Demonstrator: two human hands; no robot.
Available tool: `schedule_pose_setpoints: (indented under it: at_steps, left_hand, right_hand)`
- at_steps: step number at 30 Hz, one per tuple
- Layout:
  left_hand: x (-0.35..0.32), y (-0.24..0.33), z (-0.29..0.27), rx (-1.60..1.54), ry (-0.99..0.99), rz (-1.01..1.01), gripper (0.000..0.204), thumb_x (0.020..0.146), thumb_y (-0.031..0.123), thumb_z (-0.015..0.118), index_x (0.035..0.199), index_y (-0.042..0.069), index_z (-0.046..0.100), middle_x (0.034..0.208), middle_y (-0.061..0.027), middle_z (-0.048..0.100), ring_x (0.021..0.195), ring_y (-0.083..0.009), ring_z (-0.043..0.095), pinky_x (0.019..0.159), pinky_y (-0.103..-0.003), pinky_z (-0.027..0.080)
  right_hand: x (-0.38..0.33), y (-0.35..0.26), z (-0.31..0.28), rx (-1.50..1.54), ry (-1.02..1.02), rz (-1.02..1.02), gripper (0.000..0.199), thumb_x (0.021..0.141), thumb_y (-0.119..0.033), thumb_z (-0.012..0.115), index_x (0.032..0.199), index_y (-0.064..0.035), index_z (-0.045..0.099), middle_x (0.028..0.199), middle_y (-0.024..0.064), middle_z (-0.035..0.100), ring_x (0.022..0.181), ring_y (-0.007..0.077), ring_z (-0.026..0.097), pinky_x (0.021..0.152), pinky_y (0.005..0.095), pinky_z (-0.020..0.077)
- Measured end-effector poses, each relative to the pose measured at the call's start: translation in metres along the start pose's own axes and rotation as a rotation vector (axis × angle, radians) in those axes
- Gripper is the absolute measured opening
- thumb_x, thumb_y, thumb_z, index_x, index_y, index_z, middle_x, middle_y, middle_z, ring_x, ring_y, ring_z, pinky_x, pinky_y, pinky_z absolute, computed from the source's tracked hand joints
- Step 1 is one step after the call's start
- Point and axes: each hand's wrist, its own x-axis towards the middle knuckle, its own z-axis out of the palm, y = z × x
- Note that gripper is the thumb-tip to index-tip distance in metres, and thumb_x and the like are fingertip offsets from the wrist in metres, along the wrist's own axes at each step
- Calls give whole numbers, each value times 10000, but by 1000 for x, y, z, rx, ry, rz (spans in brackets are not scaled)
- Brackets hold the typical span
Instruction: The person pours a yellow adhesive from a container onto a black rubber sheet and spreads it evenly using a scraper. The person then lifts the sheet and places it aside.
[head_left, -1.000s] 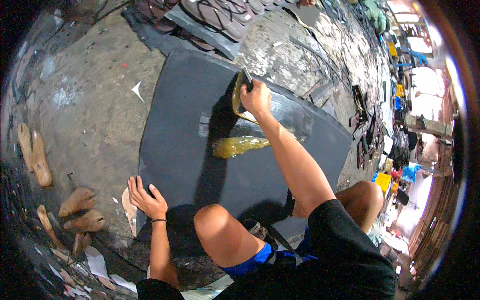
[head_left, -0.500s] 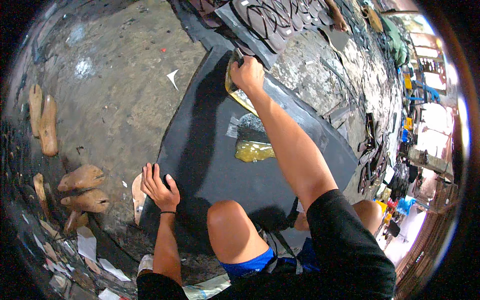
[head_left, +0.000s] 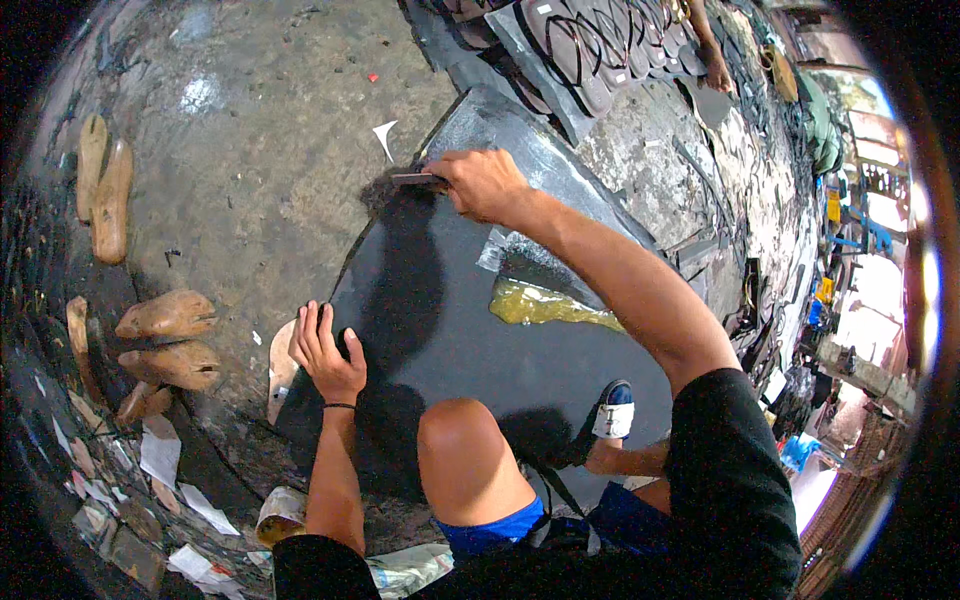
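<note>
The right hand [head_left: 480, 185] is clenched round a small flat tool [head_left: 418, 180], its fingers curled tight, the tool jutting left of the knuckles onto the far edge of the black sheet [head_left: 440, 330]; the left hand [head_left: 325, 355] lies flat on the sheet's near-left edge, fingers spread and released, gripping nothing; just left of those fingers a pale wooden sole [head_left: 280, 365] sits on the floor [head_left: 260, 150]; right of them, past the knee, a yellow glue patch [head_left: 545, 305] lies on the sheet; wooden lasts [head_left: 165, 315] rest well left.
</note>
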Motion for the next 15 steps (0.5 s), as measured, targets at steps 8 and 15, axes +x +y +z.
schedule_pose_setpoints:
  at_steps: [8, 15]
  left_hand:
    - [1, 4, 7, -14, 22, 18, 434, 941, 239, 521, 1312, 17, 555, 1423, -167, 488, 1351, -368, 410, 1116, -495, 266]
    - [-4, 0, 15, 24, 19, 75, 444, 981, 273, 490, 1343, 18, 524, 1441, -194, 465, 1361, -388, 396, 1116, -521, 265]
  right_hand:
    - [-93, 123, 22, 48, 40, -588, 291, 831, -93, 575, 1084, -197, 675, 917, 82, 674, 904, 306, 662, 770, 414, 546]
    - [-354, 218, 74, -146, -192, -466, 362, 788, -143, 610, 1146, -165, 658, 1212, -18, 632, 1214, 179, 544, 1163, 513, 303]
